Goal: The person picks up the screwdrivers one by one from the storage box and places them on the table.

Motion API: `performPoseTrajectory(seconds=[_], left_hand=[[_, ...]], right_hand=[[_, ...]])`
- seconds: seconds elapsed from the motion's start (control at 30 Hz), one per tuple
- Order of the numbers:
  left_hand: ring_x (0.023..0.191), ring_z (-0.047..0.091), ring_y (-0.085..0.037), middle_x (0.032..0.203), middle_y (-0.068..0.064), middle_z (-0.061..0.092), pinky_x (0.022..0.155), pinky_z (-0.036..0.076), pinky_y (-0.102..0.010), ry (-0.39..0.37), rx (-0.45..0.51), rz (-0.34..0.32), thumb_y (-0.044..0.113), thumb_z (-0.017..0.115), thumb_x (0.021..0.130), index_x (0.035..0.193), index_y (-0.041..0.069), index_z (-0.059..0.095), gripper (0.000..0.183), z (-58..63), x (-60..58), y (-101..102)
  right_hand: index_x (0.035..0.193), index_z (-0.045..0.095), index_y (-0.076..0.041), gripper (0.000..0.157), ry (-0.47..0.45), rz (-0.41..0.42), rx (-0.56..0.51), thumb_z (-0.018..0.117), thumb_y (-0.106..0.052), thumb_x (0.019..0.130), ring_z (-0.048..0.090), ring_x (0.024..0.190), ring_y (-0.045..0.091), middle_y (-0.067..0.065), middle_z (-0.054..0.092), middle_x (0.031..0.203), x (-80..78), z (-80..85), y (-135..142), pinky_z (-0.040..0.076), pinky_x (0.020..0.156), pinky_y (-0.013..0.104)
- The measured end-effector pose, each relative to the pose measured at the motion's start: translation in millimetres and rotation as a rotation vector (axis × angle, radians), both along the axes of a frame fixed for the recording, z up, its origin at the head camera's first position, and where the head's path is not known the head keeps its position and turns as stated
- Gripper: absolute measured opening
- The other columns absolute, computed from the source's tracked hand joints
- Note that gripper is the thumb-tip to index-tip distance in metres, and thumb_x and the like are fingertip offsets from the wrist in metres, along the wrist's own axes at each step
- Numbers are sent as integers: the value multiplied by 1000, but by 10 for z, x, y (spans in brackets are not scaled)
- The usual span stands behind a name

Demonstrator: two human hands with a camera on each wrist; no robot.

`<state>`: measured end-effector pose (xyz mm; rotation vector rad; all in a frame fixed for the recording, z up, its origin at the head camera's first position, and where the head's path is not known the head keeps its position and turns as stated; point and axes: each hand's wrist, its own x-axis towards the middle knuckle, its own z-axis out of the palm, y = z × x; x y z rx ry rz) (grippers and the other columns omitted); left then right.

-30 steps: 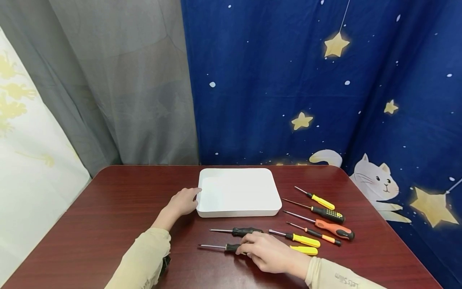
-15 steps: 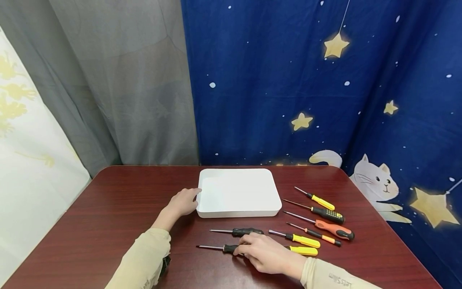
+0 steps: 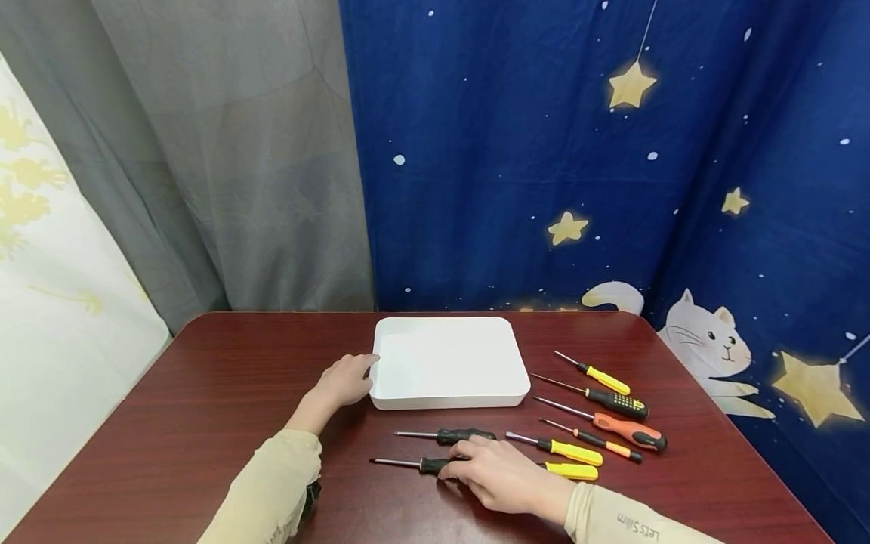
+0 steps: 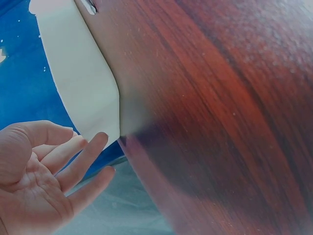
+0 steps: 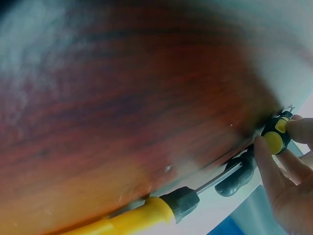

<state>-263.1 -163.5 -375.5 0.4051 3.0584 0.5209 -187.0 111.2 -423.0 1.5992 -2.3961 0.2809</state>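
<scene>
My right hand (image 3: pixel 499 476) pinches the handle of a black screwdriver (image 3: pixel 431 467) lying near the front of the table, its shaft pointing left. In the right wrist view, thumb and fingers close around this handle with its yellow end (image 5: pixel 275 142). Just behind it lies a second black screwdriver (image 3: pixel 464 436). Two yellow-handled screwdrivers (image 3: pixel 576 453) lie beside the right hand, one partly hidden by it. My left hand (image 3: pixel 345 379) touches the left side of a shallow white tray (image 3: pixel 448 403). In the left wrist view its fingers (image 4: pixel 83 164) are loosely extended against the tray wall.
Right of the tray lie several more screwdrivers: a small yellow one (image 3: pixel 608 380), a black one with yellow dots (image 3: pixel 618 404), an orange one (image 3: pixel 630 433) and a thin black-and-orange one (image 3: pixel 605 444). The brown table (image 3: pixel 238 378) ends at curtains (image 3: pixel 476 189) behind.
My right hand has shifted slightly left, and the black screwdriver in it has slid a little left too. The left hand and the tray have stayed put.
</scene>
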Motion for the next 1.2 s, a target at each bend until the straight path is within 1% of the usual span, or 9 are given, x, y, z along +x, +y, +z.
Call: performPoseTrajectory(seconds=[0.17, 0.27, 0.37, 0.43, 0.7, 0.97, 1.07, 1.2], left_hand=[[102, 51, -32, 113, -17, 55, 78, 40, -47, -1, 2, 0, 2, 51, 78, 118, 1, 54, 41, -1, -4, 4], [102, 51, -32, 113, -17, 55, 78, 40, -47, -1, 0, -1, 2, 51, 77, 118, 1, 54, 41, -6, -6, 0], [102, 51, -32, 113, -17, 55, 78, 40, -46, -4, 1, 3, 2, 50, 77, 118, 2, 54, 42, -9, -11, -1], [101, 51, -32, 112, -17, 55, 78, 40, -47, -5, -1, 2, 2, 50, 77, 118, 1, 54, 42, -13, -18, -1], [102, 50, -31, 114, -17, 54, 79, 40, -47, -17, -1, 6, 3, 51, 78, 119, 1, 53, 41, -28, -35, -11], [103, 50, -32, 113, -17, 54, 79, 40, -47, -12, -7, -1, 3, 51, 78, 119, 1, 54, 40, -50, -50, -27], [102, 51, -32, 113, -17, 55, 78, 40, -47, -4, -5, -2, 4, 51, 78, 118, 1, 54, 41, -54, -52, -31], [100, 52, -32, 112, -17, 55, 77, 40, -47, 0, -2, 6, 9, 52, 79, 119, 2, 54, 40, -76, -47, -41]], right_hand=[[103, 62, -28, 26, 31, -8, 2, 59, -16, 81, 52, 91, 9, -8, 55, 101, -7, 0, 7, 44, 59, 25], [109, 59, -28, 31, 39, -8, -4, 61, -17, 80, 52, 90, 9, -9, 55, 103, -16, -5, 15, 44, 58, 24], [115, 55, -26, 38, 33, -15, -7, 62, -17, 78, 52, 90, 9, -10, 55, 105, -22, -7, 25, 44, 58, 24], [116, 53, -26, 40, 25, -18, -8, 62, -17, 78, 52, 90, 9, -9, 54, 106, -22, -5, 28, 43, 58, 24], [111, 57, -24, 32, 6, -23, -35, 62, -20, 80, 51, 92, 7, -11, 55, 105, -21, -1, 23, 42, 57, 22], [108, 58, -24, 29, 17, -67, -40, 62, -22, 79, 51, 89, 5, -11, 55, 102, -25, 16, 51, 40, 53, 20], [108, 59, -23, 29, 12, -75, -63, 62, -20, 79, 51, 86, 4, -12, 55, 100, -36, 38, 73, 40, 53, 19], [105, 61, -22, 26, 11, -60, -111, 61, -19, 80, 50, 82, 2, -13, 55, 96, -57, 75, 111, 39, 53, 15]])
